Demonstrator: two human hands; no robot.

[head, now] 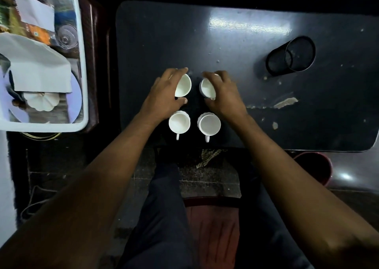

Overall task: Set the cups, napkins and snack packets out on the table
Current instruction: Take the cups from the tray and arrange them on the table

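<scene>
Two white cups stand upright near the front edge of the dark table [235,49]: the near left cup [179,123] and the near right cup [209,124], handles pointing toward me. Just behind them my left hand [166,92] grips a third white cup [183,86], tilted with its mouth facing right. My right hand [222,93] grips a fourth white cup [207,88], tilted toward the left. White napkins [34,63] and colourful snack packets [30,31] lie in a white tray [82,68] at the left.
A black mesh pen holder [291,55] lies on its side at the table's right. The tray also holds a clear glass [66,36] and a white lobed dish [41,101]. The table surface is chipped at the right. A red bucket [313,166] stands below the table's right edge.
</scene>
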